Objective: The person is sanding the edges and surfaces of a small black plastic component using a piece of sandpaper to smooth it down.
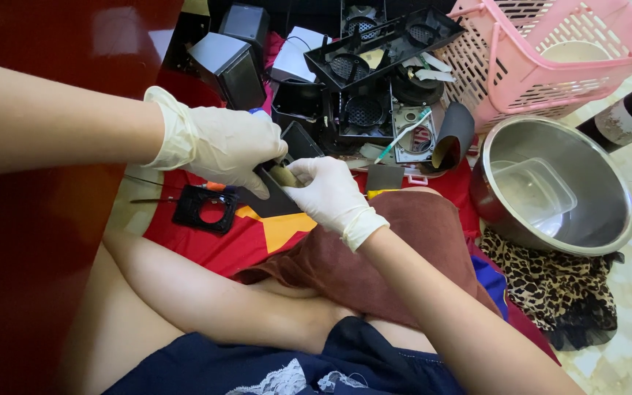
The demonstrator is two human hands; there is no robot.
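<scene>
Both gloved hands, left hand (221, 143) and right hand (327, 192), are closed on a flat black plastic panel (281, 192) above the red cloth (206, 241); a yellowish pad (284, 175), possibly a sponge, is pinched; the panel is best braced firmly while rubbed.

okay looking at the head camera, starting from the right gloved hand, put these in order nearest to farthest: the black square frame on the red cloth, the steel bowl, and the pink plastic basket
From the right gloved hand:
1. Black square plastic frame with a round hole, on the red cloth just left of the hands.
2. Round stainless steel bowl, on the floor to the right, holding a clear plastic tub.
3. Pink slatted plastic basket, up at the top right, behind the bowl.
</scene>
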